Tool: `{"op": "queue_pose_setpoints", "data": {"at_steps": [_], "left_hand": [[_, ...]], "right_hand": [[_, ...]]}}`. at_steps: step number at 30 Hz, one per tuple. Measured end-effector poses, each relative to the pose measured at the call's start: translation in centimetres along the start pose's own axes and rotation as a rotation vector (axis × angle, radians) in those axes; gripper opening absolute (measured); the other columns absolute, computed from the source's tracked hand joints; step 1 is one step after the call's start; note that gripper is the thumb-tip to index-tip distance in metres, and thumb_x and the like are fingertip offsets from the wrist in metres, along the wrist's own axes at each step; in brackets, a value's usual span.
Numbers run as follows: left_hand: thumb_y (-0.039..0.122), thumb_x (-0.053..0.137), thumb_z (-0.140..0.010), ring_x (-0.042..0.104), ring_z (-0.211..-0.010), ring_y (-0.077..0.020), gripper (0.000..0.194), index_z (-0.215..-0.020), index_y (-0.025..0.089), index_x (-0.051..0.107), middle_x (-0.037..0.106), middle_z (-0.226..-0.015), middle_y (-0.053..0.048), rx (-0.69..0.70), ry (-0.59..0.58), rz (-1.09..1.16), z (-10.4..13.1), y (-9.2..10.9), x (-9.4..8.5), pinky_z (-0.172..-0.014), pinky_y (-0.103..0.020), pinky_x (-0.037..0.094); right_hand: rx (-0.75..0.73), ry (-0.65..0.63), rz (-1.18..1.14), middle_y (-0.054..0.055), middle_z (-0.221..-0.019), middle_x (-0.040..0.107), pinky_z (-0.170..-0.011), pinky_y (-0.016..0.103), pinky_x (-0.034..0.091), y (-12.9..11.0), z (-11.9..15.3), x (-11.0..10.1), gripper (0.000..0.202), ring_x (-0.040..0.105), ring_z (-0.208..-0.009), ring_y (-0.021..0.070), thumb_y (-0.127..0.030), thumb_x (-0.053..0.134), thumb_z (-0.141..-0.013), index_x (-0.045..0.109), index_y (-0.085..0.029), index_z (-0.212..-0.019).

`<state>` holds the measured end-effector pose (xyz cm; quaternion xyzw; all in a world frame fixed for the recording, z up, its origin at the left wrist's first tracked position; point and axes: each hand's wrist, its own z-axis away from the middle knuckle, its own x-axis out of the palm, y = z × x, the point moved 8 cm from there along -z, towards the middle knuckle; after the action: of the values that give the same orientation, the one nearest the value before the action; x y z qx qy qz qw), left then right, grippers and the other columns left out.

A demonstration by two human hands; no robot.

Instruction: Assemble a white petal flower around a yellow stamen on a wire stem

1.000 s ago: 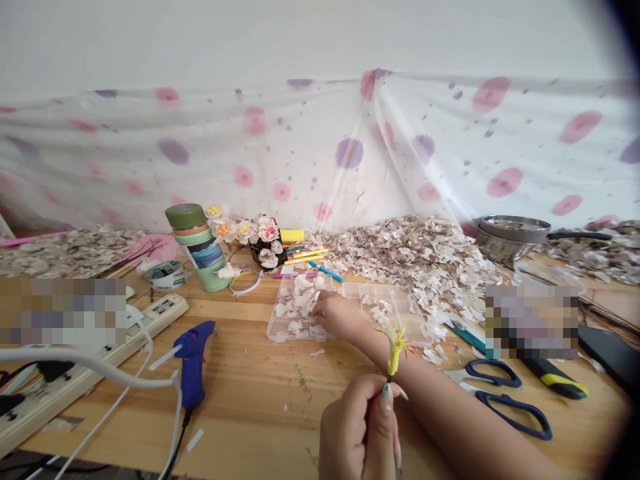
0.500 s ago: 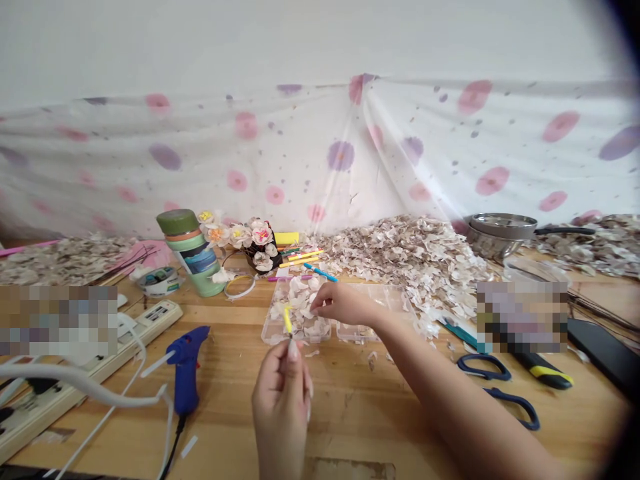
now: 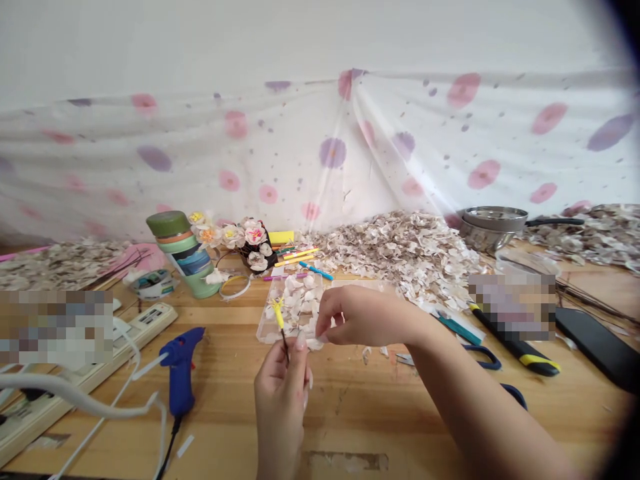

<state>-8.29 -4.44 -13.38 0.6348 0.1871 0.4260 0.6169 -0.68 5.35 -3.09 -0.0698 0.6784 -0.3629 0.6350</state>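
My left hand (image 3: 284, 387) is closed in a pinch around a thin dark stem topped with a yellow flower centre (image 3: 279, 315), which points up and away from me. Close beside it on the right, my right hand (image 3: 370, 316) pinches a pale petal (image 3: 317, 343) between thumb and fingertips. Part of that petal is hidden by the fingers. Just beyond both hands lies a clear plastic box (image 3: 262, 331) holding many loose whitish petals (image 3: 303, 301). A second clear box is largely covered by my right hand and wrist.
A blue glue gun (image 3: 181, 373) and a white power strip (image 3: 150, 325) with cables lie left. At the back stand a green jar (image 3: 187, 257), finished flowers (image 3: 254, 233) and a large petal heap (image 3: 400, 250). Scissors (image 3: 483, 357) and a black-yellow-handled tool (image 3: 525, 350) lie right.
My right hand has come back from the petal box toward me with a petal in its fingertips, near the stem. The left hand keeps its hold, with the stem more upright and showing more.
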Motion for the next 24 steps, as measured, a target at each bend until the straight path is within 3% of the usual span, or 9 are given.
{"op": "queue_pose_setpoints", "data": {"at_steps": [7, 13, 16, 18, 22, 24], "left_hand": [[0.053, 0.081, -0.06, 0.029, -0.036, -0.0023, 0.044, -0.072, 0.017, 0.059, 0.041, -0.043, 0.01, 0.011, -0.021, -0.075, -0.7, -0.1, -0.5, -0.034, -0.011, 0.019], [0.06, 0.066, -0.069, 0.029, -0.037, -0.0065, 0.042, -0.074, 0.02, 0.053, 0.038, -0.043, 0.01, 0.107, 0.019, -0.233, -2.1, 0.1, -2.1, -0.035, -0.017, 0.02], [0.062, 0.057, -0.074, 0.037, -0.04, -0.0105, 0.041, -0.077, 0.022, 0.052, 0.041, -0.045, 0.009, 0.17, 0.077, -0.396, -4.0, 1.2, -3.7, -0.04, -0.021, 0.027], [0.054, 0.057, -0.08, 0.043, -0.045, -0.0128, 0.032, -0.077, 0.022, 0.056, 0.046, -0.047, 0.007, 0.204, 0.082, -0.567, -5.7, 2.2, -4.2, -0.046, -0.023, 0.032], [0.032, 0.06, -0.084, 0.05, -0.056, -0.0164, 0.014, -0.074, 0.022, 0.062, 0.054, -0.054, 0.004, 0.275, -0.04, -0.946, -8.9, 3.7, -2.5, -0.055, -0.027, 0.033], [0.027, 0.06, -0.088, 0.052, -0.059, -0.0159, 0.016, -0.073, 0.021, 0.061, 0.056, -0.058, 0.003, 0.284, -0.112, -1.101, -10.0, 3.5, -1.2, -0.058, -0.027, 0.036]], "right_hand": [[-0.082, 0.059, -0.014, 0.005, -0.09, 0.072, -0.067, 0.023, 0.046, -0.1, 0.5, -1.0, 0.017, 0.061, -0.076, 0.0131, -0.011, 0.068, -0.08, 0.078, -0.016, -0.092], [-0.315, 0.073, -0.093, 0.005, -0.103, 0.068, -0.078, 0.024, 0.05, -0.8, 0.8, -1.5, 0.026, 0.061, -0.087, 0.0132, -0.01, 0.073, -0.08, 0.075, -0.018, -0.105], [-0.174, 0.036, 0.003, 0.005, -0.104, 0.071, -0.076, 0.024, 0.049, 0.6, 0.0, -1.1, 0.025, 0.062, -0.086, 0.0131, -0.011, 0.07, -0.082, 0.074, -0.018, -0.106], [-0.07, 0.006, 0.068, 0.006, -0.106, 0.072, -0.075, 0.023, 0.049, 1.9, -0.7, -0.7, 0.025, 0.064, -0.088, 0.014, -0.014, 0.07, -0.083, 0.074, -0.017, -0.108], [-0.001, -0.028, 0.112, 0.007, -0.104, 0.074, -0.07, 0.024, 0.049, 4.5, -2.5, 0.7, 0.026, 0.068, -0.087, 0.0164, -0.014, 0.069, -0.081, 0.075, -0.018, -0.106], [0.015, -0.022, 0.142, 0.007, -0.101, 0.075, -0.071, 0.026, 0.049, 5.9, -3.7, 1.7, 0.026, 0.068, -0.086, 0.0182, -0.009, 0.066, -0.08, 0.076, -0.018, -0.102]]}}
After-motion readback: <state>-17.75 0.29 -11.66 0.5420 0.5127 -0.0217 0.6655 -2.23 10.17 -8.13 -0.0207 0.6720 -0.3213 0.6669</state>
